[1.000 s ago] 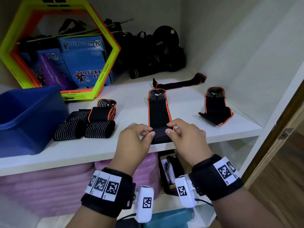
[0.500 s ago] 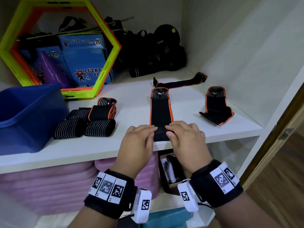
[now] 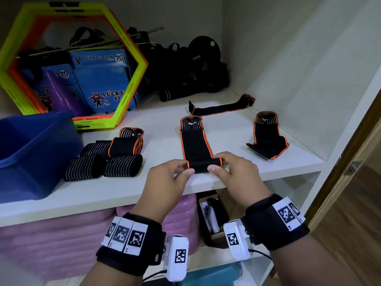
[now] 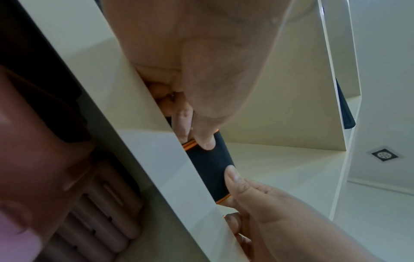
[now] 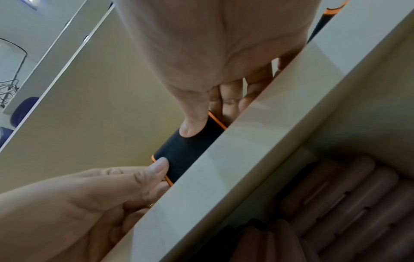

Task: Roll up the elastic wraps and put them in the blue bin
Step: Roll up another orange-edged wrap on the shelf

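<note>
**Elastic wrap half begun: the roll is started at the shelf's front edge**

Black elastic wrap with orange edging (image 3: 195, 141) lies flat along the white shelf (image 3: 165, 186), its near end turned into a short, tight roll just behind the shelf's front lip. The left hand (image 3: 167, 178) pinches the roll's left end, thumb on the near face and fingers curled behind; the right hand (image 3: 233, 172) pinches the right end in the same way. Both wrist views show a thumb pressed on the dark fabric, with orange trim showing at each end of the roll

By my reading the rolling step is in hand and early: most of the strip is flat, reaching back to its ribbed end. The next move calls for turning the roll away from the body with even pressure from both thumbs, so the orange edges stay lined up and the roll does not cone or slacken

The blue plastic bin (image 3: 31, 153) stands at the left of the shelf, well apart from the hands. Between them sit several finished rolls of striped black wrap (image 3: 103, 162), not yet binned. Two more orange-edged wraps lie unrolled: a folded one at the right (image 3: 267, 139) and a long one further back (image 3: 222, 105)
</note>
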Demonstrator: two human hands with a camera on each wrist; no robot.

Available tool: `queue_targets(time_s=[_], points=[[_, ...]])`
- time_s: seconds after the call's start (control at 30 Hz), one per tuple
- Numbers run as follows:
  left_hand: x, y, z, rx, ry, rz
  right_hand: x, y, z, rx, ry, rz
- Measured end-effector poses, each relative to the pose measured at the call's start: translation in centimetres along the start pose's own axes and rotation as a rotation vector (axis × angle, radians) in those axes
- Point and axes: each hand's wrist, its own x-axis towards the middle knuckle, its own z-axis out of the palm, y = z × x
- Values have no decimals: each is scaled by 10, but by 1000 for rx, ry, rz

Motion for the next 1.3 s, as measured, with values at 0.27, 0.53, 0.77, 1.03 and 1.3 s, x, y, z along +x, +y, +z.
queue_targets(time_s=[0.27,0.53,0.77,1.03,1.3], points=[[8,6,-1,-116,54,-155,10,-6,3,132,40,117],[9,7,-2,-138,45,-174,8,-15,6,16,55,109],[1,12,-2,-96,65,-136,-1,-14,14,-123,81,7],[3,19,-1,-92,57,-139,-2,-24,9,-93,11,-73],[9,16,-2,-24,100,-115,17,-21,1,-5,-10,35]])
